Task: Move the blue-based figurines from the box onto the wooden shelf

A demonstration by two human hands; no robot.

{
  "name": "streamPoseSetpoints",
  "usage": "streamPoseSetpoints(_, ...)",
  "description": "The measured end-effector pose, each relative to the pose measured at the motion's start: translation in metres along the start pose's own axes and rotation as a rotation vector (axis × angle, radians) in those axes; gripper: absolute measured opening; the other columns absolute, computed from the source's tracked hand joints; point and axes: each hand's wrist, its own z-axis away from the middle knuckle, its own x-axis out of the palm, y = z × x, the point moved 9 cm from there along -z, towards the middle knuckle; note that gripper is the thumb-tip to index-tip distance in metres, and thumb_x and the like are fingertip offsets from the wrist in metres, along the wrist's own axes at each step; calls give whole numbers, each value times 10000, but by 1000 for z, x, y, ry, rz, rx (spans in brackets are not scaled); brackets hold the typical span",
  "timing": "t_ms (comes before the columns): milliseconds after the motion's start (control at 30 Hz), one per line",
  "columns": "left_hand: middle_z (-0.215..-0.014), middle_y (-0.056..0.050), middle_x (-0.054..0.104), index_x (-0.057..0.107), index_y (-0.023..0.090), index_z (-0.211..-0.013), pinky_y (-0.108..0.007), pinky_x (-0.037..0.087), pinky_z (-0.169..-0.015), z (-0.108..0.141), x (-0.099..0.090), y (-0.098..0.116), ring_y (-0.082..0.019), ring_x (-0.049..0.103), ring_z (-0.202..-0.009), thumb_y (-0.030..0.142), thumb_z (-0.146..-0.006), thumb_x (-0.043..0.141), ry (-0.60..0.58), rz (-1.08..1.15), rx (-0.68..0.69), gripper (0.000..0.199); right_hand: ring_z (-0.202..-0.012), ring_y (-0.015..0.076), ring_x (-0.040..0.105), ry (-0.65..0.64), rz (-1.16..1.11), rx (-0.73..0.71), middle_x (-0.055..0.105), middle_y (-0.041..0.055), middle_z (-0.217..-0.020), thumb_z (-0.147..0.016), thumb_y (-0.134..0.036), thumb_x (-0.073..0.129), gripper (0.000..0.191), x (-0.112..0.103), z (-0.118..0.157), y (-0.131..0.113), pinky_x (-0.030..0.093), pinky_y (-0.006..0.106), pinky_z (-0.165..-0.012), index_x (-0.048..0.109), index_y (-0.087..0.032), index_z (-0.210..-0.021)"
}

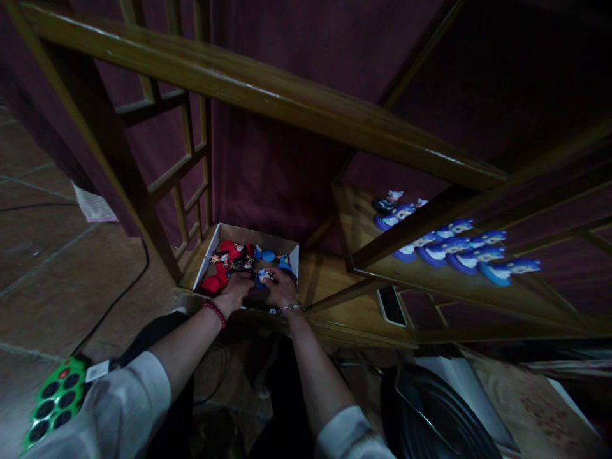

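Observation:
Both my hands reach into a shallow white cardboard box [292, 255] on the low wooden shelf. Small red figurines [232, 252] lie jumbled in its left half, and blue figurines [268, 256] lie in the right half. My right hand [282, 288] has its fingers curled around a small blue and white figurine [264, 275]. Beside it, my left hand [238, 287] rests over the red pieces with its fingers pointing right; its fingertips are dim, and I cannot make out whether they hold anything.
Several blue and white figurines [449, 248] stand in rows on a raised shelf at right. A smartphone [392, 306] lies on the low shelf. Wooden rails [268, 95] cross above my hands. A green power strip [57, 401] and a black cable are at left, a black ribbed object [430, 414] at right.

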Motion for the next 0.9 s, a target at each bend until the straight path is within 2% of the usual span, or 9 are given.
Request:
streamPoseSetpoints(133,-565,-19,579,553,116,-560,-291,484,-604,5,-3,1,-123,554,-544,-37,-551,503,53,-52,-20,161,-755,145,546,12,19,-6,601,-17,-778,-651,-269,550,265,-1,1,-2,419,270,-698,593,-265,-913)
streamPoseSetpoints(500,-557,-15,580,550,137,-537,-292,479,-631,5,0,0,-145,572,-596,-31,-540,531,21,-21,-24,170,-736,136,547,1,-5,-2,603,-29,-757,-641,-266,560,259,-2,2,-3,421,262,-688,593,-271,-898)
streamPoseSetpoints(900,-595,-14,603,575,129,-580,-261,469,-623,7,5,5,-116,559,-582,-2,-541,576,-8,-1,-19,137,-715,141,540,27,-1,8,583,-24,-745,-653,-268,540,253,-8,2,-3,418,274,-677,587,-280,-901)
